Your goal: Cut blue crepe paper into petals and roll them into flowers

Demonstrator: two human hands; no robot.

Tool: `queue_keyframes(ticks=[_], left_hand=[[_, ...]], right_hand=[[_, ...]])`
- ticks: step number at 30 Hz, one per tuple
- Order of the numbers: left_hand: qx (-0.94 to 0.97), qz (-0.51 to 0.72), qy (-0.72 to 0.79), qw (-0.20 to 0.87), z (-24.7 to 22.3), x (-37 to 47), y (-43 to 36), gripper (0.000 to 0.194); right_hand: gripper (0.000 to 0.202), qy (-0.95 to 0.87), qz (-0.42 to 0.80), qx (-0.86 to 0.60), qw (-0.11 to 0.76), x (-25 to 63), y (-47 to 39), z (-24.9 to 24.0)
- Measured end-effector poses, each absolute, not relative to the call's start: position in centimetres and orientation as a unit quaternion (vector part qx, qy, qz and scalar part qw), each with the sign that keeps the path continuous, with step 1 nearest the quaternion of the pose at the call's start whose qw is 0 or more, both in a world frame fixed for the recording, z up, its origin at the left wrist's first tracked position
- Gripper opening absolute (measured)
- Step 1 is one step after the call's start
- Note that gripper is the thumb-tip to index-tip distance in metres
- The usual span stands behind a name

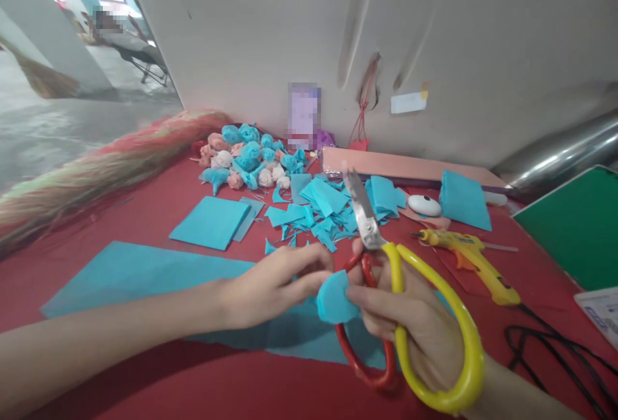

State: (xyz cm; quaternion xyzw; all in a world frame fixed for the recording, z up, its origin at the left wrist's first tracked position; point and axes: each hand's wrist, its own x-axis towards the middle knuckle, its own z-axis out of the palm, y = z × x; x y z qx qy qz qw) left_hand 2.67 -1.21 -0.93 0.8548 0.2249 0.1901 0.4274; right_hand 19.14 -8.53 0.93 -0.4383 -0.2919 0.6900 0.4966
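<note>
Pinching a rounded turquoise paper piece [333, 302] between thumb and fingers, your right hand [410, 317] also bears a pair of scissors [369, 234], whose blades point upward and away from you; one handle loop is yellow, the other red, and how your fingers sit in them is partly hidden. Your left hand [277, 285], fingers curled, touches the left edge of the piece; you cannot tell whether it grips. Beneath both hands, a large turquoise sheet [140, 272] lies flat on the red tabletop [183, 388]. Beyond it, note a folded turquoise square [210, 221] at left and loose turquoise scraps [328, 204] at centre, with rolled paper flowers [248, 157] in turquoise, pink and white behind. To the right of the scissors, a yellow glue gun [468, 257] lies on its side, just in front of a white oval device [425, 205].
</note>
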Motion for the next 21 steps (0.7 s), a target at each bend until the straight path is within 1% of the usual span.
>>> queue_keyframes(ticks=[2,3,5,7,9,12,16,18,21], left_hand=[[0.762,0.137,0.233,0.589,-0.9,2.7,-1.8,0.048],[0.72,0.123,0.222,0.646,-0.8,2.7,-2.1,0.054],[0.671,0.114,0.208,0.702,-0.7,2.6,-2.5,0.056],[0.666,0.105,0.216,0.706,-0.6,2.6,-2.6,0.049],[0.674,0.094,0.233,0.694,-0.5,2.6,-2.6,0.042],[0.676,0.098,0.243,0.688,-0.6,2.7,-2.5,0.041],[0.67,0.101,0.243,0.694,-0.7,2.8,-2.3,0.04],[0.651,0.115,0.24,0.711,-0.6,2.7,-2.2,0.04],[0.572,0.162,0.222,0.773,-0.3,2.5,-2.0,0.04]], right_hand=[[0.028,-0.308,0.649,-0.472,0.511,19.3,-8.4,1.1],[0.031,-0.317,0.639,-0.483,0.508,19.4,-8.3,1.1],[0.036,-0.339,0.636,-0.489,0.491,19.5,-8.2,1.0],[0.041,-0.355,0.636,-0.494,0.474,19.5,-8.1,0.9],[0.041,-0.373,0.604,-0.527,0.467,19.4,-8.2,0.9],[0.037,-0.405,0.538,-0.564,0.477,19.2,-8.4,0.9],[0.036,-0.424,0.523,-0.553,0.491,19.3,-8.3,0.7],[0.031,-0.42,0.532,-0.538,0.501,19.4,-8.1,0.5],[0.018,-0.399,0.563,-0.492,0.531,19.6,-7.8,0.6]])
